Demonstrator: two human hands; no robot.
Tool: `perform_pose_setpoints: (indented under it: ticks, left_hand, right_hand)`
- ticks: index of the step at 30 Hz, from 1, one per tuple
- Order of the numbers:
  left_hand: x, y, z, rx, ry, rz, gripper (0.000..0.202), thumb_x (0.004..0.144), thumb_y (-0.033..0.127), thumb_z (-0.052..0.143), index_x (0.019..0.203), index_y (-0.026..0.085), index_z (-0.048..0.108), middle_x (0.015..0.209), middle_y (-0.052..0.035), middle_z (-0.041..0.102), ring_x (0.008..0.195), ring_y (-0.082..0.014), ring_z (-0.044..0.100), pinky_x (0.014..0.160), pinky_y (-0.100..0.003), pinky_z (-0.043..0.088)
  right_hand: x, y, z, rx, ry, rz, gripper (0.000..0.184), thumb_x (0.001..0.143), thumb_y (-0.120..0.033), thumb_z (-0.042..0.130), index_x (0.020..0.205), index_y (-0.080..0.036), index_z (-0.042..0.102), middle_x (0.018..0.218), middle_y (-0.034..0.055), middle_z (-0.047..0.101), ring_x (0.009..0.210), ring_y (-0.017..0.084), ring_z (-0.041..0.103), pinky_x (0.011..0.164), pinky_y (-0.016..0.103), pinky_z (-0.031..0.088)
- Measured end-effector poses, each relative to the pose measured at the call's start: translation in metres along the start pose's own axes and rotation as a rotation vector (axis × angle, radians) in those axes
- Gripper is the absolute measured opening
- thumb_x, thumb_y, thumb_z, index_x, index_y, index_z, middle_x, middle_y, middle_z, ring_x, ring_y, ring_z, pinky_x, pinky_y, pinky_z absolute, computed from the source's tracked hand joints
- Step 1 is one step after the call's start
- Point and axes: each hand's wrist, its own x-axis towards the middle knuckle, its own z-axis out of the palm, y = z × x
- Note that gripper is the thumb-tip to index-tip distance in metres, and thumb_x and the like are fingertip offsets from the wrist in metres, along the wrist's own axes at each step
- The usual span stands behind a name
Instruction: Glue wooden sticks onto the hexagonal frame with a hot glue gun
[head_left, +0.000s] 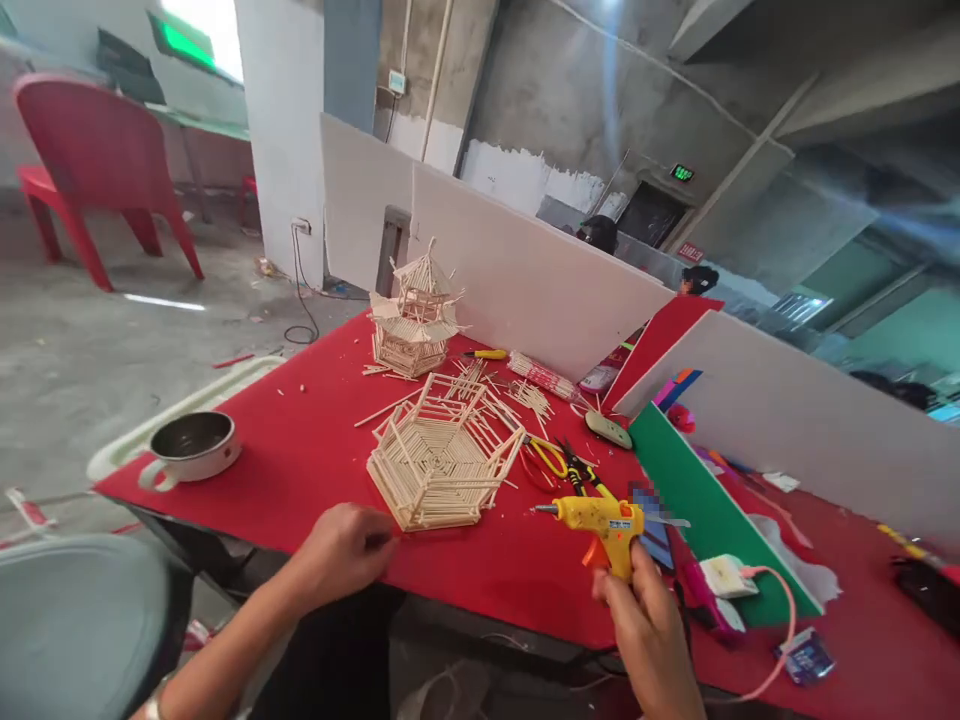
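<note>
Gripping the yellow glue gun [600,518] in the right hand [649,625], with fingers pressed together round the handle from below. Holding it upright just right of the hexagonal stick frame [442,455] and a little nearer the camera, above the red surface [315,440]. Aiming the thin metal nozzle left, toward that frame. Showing off a yellow body, an orange trigger and a pale label on the side, far too small for reading. Hiding most of the handle inside the palm, and losing the gun's rear end against a blurred patch just behind it.

Curling the left hand [341,550] loosely at the frame's near left corner, fingertips bunched. Touching the sticks, or pinching something small and dark? Hard to tell from here. Losing both forearms off the bottom edge.

Spotting pale sticks laid ring inside ring in the frame, lying flat with low walls. Beyond the frame, catching the stick pagoda [416,315] standing upright among loose sticks. Just right of the frame, seeing yellow-handled scissors [551,455] half buried under other tools, blades hard to make out. Well left of the frame, finding a metal bowl [191,440] at the surface's edge. Farther right of the frame, passing a green board [705,500] and a pink cable [780,620] trailing out of view.
</note>
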Motion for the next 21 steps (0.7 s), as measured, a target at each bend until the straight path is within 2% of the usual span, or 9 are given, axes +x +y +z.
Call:
perform_pose_setpoints:
  ticks: [3,6,9,13,17,21]
  left_hand:
    - [-0.003,-0.006,-0.001,-0.115,-0.015,0.05,0.023,0.073,0.02,0.05,0.051,0.02,0.043,0.05,0.0036,0.039,0.049,-0.0107,0.032,0.053,-0.027,0.02]
    - [-0.008,-0.007,0.0,-0.176,-0.004,0.07,0.023,0.076,0.02,0.049,0.053,0.021,0.046,0.053,0.0019,0.043,0.051,-0.0118,0.035,0.054,-0.028,0.022]
    - [-0.01,-0.006,-0.001,-0.197,-0.017,0.067,0.023,0.077,0.019,0.048,0.054,0.021,0.047,0.054,0.0013,0.044,0.051,-0.0122,0.037,0.054,-0.028,0.022]
    - [-0.011,-0.007,-0.004,-0.239,-0.049,0.087,0.025,0.08,0.02,0.048,0.055,0.022,0.046,0.053,0.0013,0.042,0.05,-0.0125,0.036,0.053,-0.028,0.023]
    - [-0.012,-0.011,-0.005,-0.291,-0.05,0.098,0.029,0.083,0.025,0.049,0.054,0.022,0.049,0.053,0.0007,0.042,0.049,-0.0124,0.035,0.052,-0.029,0.024]
    - [-0.018,0.002,-0.005,-0.442,0.071,0.082,0.038,0.087,0.035,0.054,0.051,0.022,0.053,0.048,0.0008,0.042,0.045,-0.0113,0.036,0.048,-0.026,0.028]
  right_hand:
    - [0.011,-0.038,-0.005,-0.236,0.064,-0.286,0.044,0.085,-0.053,0.053,0.115,-0.021,0.059,0.082,0.0049,0.07,0.066,0.019,0.063,0.056,0.028,0.046]
    - [0.025,-0.069,-0.001,-0.6,0.199,-0.366,0.055,0.076,-0.066,0.062,0.107,-0.021,0.06,0.066,0.0021,0.063,0.053,0.019,0.057,0.049,0.029,0.038]
    - [0.036,-0.086,0.005,-0.855,0.313,-0.427,0.054,0.074,-0.071,0.061,0.095,-0.021,0.06,0.064,0.0022,0.062,0.05,0.019,0.055,0.048,0.03,0.031]
    - [0.042,-0.094,0.009,-0.979,0.363,-0.484,0.041,0.079,-0.064,0.059,0.083,-0.023,0.056,0.063,0.0003,0.061,0.053,0.018,0.054,0.048,0.03,0.027]
    - [0.04,-0.097,0.005,-1.005,0.382,-0.484,0.039,0.079,-0.061,0.06,0.08,-0.024,0.051,0.064,-0.0004,0.059,0.054,0.017,0.054,0.049,0.029,0.027]
    - [0.035,-0.099,-0.004,-0.969,0.38,-0.465,0.043,0.078,-0.065,0.059,0.077,-0.024,0.047,0.06,-0.001,0.056,0.052,0.017,0.053,0.048,0.029,0.029]
